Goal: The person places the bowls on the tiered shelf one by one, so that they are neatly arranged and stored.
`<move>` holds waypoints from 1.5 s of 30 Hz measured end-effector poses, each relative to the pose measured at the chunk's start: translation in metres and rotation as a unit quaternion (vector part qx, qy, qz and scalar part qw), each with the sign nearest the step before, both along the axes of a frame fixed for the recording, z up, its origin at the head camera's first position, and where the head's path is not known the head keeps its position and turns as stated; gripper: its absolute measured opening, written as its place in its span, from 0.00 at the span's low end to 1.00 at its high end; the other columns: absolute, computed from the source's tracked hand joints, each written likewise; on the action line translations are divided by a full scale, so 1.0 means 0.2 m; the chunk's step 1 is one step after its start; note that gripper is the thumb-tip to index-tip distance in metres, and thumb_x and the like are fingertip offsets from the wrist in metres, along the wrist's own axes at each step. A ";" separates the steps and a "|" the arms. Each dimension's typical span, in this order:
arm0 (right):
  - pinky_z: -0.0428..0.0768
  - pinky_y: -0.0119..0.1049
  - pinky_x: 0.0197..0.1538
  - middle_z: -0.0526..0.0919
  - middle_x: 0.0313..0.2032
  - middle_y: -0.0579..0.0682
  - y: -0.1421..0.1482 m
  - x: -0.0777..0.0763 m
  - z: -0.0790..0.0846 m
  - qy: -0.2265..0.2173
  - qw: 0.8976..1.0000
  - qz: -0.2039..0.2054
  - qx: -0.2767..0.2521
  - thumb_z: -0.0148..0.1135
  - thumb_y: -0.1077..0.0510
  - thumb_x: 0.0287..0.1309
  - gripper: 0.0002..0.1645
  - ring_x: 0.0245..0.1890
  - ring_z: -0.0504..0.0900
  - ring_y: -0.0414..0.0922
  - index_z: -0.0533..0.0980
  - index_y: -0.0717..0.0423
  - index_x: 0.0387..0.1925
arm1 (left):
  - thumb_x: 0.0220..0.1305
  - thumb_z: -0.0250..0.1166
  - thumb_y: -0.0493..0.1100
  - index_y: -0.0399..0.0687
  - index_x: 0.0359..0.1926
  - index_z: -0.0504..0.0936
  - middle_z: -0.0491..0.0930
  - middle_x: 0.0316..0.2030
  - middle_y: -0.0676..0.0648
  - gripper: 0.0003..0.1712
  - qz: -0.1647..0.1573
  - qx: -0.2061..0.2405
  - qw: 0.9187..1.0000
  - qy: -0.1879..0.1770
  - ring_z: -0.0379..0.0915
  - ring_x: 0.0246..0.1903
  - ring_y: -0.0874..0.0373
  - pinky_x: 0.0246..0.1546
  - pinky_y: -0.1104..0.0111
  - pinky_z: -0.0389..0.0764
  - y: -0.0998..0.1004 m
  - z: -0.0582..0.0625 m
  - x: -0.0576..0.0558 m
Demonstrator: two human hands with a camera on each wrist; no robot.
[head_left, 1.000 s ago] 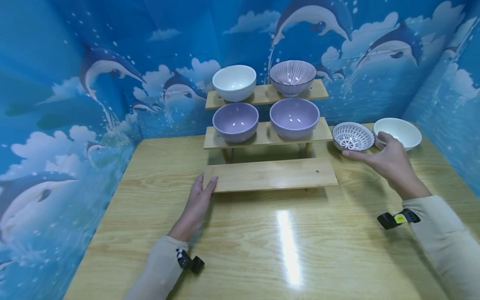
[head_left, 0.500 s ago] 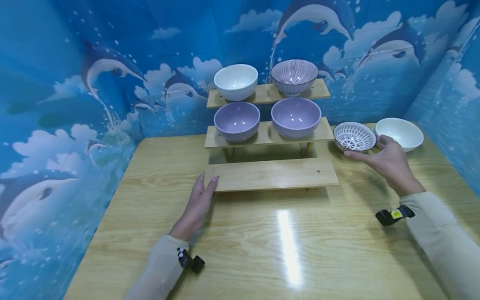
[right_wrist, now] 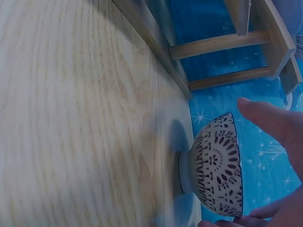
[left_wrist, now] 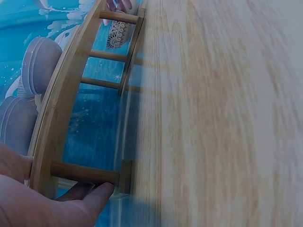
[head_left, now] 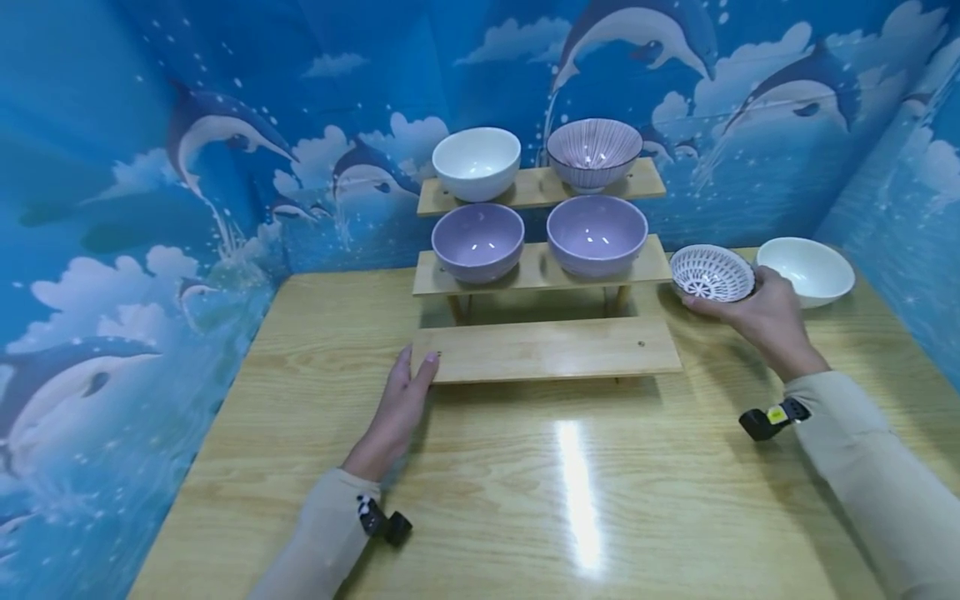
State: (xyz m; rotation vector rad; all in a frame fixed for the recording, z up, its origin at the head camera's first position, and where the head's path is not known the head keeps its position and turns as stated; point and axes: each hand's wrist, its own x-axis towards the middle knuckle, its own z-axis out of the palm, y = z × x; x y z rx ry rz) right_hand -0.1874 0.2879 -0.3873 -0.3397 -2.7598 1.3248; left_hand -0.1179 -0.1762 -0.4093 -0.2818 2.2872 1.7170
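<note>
In the head view, my left hand (head_left: 396,408) grips the left end of a three-tier wooden display stand (head_left: 555,350) at its lowest board. The left wrist view shows fingers (left_wrist: 97,198) beneath that board, against a round leg (left_wrist: 85,172). To the stand's right, my right hand (head_left: 768,321) spreads around a small patterned bowl (head_left: 712,273). This bowl (right_wrist: 215,165) stands upright on the table, its outside dark-patterned. Its rim lies between my thumb and fingers; the right wrist view shows the thumb slightly apart from the rim, the fingers close to its other side.
A white bowl (head_left: 806,271) stands just right of my right hand. Two purple bowls (head_left: 478,242) sit on the middle tier. The top tier bears a white bowl (head_left: 477,164) and a striped bowl (head_left: 594,154). A dolphin-printed backdrop (head_left: 337,100) encloses the table's back and sides.
My right hand has shifted left and closer around the patterned bowl, its fingers coming in beside the rim. My left hand keeps its grip on the stand.
</note>
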 end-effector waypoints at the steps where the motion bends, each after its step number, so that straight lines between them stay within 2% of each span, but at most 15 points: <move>1: 0.70 0.62 0.65 0.66 0.66 0.76 0.00 -0.01 0.00 0.002 1.000 -0.005 0.002 0.78 0.35 0.47 0.71 0.65 0.68 0.67 0.52 0.75 0.74 | 0.76 0.45 0.67 0.48 0.81 0.34 0.31 0.80 0.43 0.49 -0.001 0.001 1.000 0.001 0.25 0.78 0.45 0.76 0.45 0.34 0.00 0.00 0.00; 5: 0.67 0.63 0.68 0.62 0.68 0.77 -0.01 -0.03 -0.01 -0.003 1.000 -0.025 0.008 0.80 0.35 0.44 0.76 0.67 0.66 0.70 0.47 0.75 0.75 | 0.77 0.46 0.66 0.48 0.81 0.34 0.32 0.80 0.44 0.49 0.002 0.003 1.000 0.004 0.25 0.78 0.46 0.77 0.46 0.34 0.01 0.00 -0.01; 9: 0.66 0.64 0.69 0.61 0.68 0.78 -0.02 -0.06 -0.02 -0.006 0.999 -0.036 0.020 0.80 0.35 0.43 0.77 0.67 0.65 0.71 0.47 0.76 0.75 | 0.77 0.46 0.66 0.48 0.81 0.35 0.33 0.80 0.44 0.48 0.005 0.004 1.000 0.005 0.25 0.79 0.47 0.77 0.47 0.35 0.01 0.00 -0.01; 18: 0.60 0.65 0.71 0.55 0.69 0.80 -0.03 -0.10 -0.05 -0.015 0.998 -0.043 0.040 0.81 0.33 0.41 0.82 0.69 0.59 0.74 0.42 0.78 0.74 | 0.78 0.45 0.64 0.49 0.82 0.36 0.39 0.80 0.45 0.46 0.005 0.013 1.000 0.015 0.29 0.79 0.48 0.77 0.49 0.37 0.02 -0.01 -0.01; 25: 0.59 0.66 0.71 0.52 0.69 0.81 -0.04 -0.13 -0.07 -0.017 0.998 -0.047 0.048 0.80 0.32 0.41 0.83 0.68 0.58 0.74 0.40 0.78 0.75 | 0.77 0.46 0.66 0.49 0.82 0.36 0.38 0.80 0.45 0.47 0.011 0.005 1.000 0.011 0.28 0.79 0.47 0.77 0.48 0.37 0.02 -0.01 -0.01; 36: 0.60 0.63 0.72 0.52 0.69 0.79 -0.04 -0.15 -0.08 -0.028 0.997 -0.065 0.041 0.79 0.33 0.43 0.81 0.67 0.58 0.71 0.41 0.76 0.75 | 0.76 0.46 0.68 0.51 0.82 0.36 0.35 0.81 0.44 0.49 0.015 -0.006 1.000 -0.001 0.27 0.79 0.45 0.76 0.45 0.36 0.01 -0.01 0.00; 45: 0.62 0.63 0.71 0.57 0.66 0.79 -0.03 -0.14 -0.09 0.002 0.998 -0.060 0.034 0.82 0.36 0.41 0.77 0.65 0.60 0.69 0.49 0.78 0.73 | 0.77 0.45 0.66 0.50 0.82 0.37 0.39 0.80 0.45 0.47 0.012 0.001 1.000 0.006 0.29 0.79 0.47 0.77 0.47 0.37 0.02 -0.01 -0.01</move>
